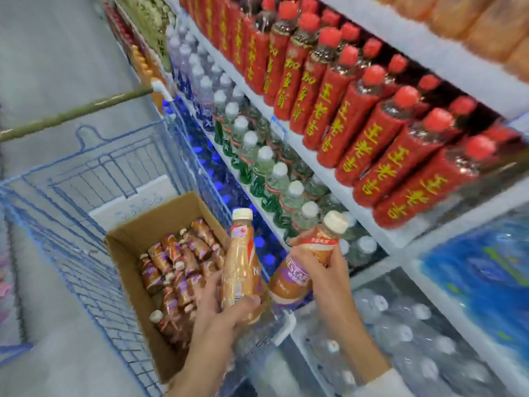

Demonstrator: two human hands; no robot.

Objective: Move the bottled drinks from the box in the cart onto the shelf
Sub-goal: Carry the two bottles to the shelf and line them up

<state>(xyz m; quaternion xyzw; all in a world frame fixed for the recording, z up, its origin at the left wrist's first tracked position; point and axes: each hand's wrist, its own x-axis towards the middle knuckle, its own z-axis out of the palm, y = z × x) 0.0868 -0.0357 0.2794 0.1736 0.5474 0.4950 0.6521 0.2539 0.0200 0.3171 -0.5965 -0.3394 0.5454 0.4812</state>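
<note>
A tan plastic coffee bottle with a cream cap is held upright in the left hand, whose fingers are curled round its base, above the brown cardboard box. A 2nd tan coffee bottle is gripped, tilted, by the curled fingers of the right hand, near the white shelf. More brown bottles are lying in the box, which is carried in the blue wire cart.

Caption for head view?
Left hand and right hand each hold a brown white-capped drink bottle by the cardboard box in the blue wire cart.
</note>
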